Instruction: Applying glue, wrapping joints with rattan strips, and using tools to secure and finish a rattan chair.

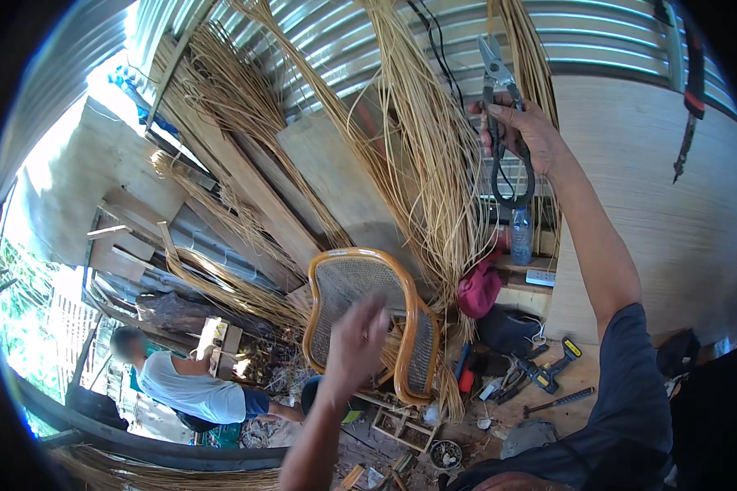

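Up against the corrugated metal wall, my right hand is closed around a pair of shears. Their metal blades point upward, and a black looped handle hangs below my fingers. My left hand is raised in front of a rattan chair, smeared by motion, so its fingers are unclear. The chair has a bent, varnished orange-brown frame and woven panels. I cannot tell whether my left hand touches it. Long bundles of pale cane strips hang between the chair and the shears.
A seated person in a pale shirt works at the lower left. A yellow-black cordless drill and a hammer lie low on the right. Nearby are a clear bottle, a dark red cloth and a hanging saw.
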Available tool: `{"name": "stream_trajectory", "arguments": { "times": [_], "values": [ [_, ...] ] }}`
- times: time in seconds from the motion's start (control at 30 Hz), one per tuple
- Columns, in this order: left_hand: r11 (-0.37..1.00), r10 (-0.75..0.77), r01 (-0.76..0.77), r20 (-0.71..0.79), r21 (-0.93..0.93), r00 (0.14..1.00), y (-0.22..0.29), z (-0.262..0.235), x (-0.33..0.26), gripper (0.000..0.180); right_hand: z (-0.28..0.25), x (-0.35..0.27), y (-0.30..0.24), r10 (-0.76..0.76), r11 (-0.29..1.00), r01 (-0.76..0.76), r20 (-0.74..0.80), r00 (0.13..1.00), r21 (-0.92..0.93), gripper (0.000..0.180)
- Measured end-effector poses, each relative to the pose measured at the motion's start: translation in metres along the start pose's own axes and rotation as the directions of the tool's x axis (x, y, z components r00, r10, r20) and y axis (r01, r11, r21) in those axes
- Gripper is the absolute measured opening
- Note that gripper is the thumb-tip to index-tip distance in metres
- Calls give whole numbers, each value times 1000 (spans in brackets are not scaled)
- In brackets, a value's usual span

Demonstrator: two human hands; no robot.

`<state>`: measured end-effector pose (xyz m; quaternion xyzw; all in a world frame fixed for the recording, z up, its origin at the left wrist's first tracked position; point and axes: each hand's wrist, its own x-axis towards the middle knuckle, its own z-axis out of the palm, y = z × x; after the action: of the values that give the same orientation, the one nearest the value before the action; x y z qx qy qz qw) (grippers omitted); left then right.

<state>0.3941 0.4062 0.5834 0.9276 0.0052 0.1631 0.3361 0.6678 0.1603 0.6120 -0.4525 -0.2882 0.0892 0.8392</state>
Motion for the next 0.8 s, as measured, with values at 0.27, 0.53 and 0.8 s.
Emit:
{"name": "stream_trajectory", "arguments": {
  "times": [0.27,0.53,0.8],
  "values": [
    [715,26,175,276,-677,961,108,3,226,55,36,-6,-51,5,999,-14,186,983,49,21],
    [518,145,333,464,-788,874,167,76,260,21,4,-39,-50,41,987,-59,122,992,150,20],
    [695,-92,165,141,-700,986,168,29,265,15,-58,-9,-72,-35,985,19,-94,995,-169,39]
  ]
}}
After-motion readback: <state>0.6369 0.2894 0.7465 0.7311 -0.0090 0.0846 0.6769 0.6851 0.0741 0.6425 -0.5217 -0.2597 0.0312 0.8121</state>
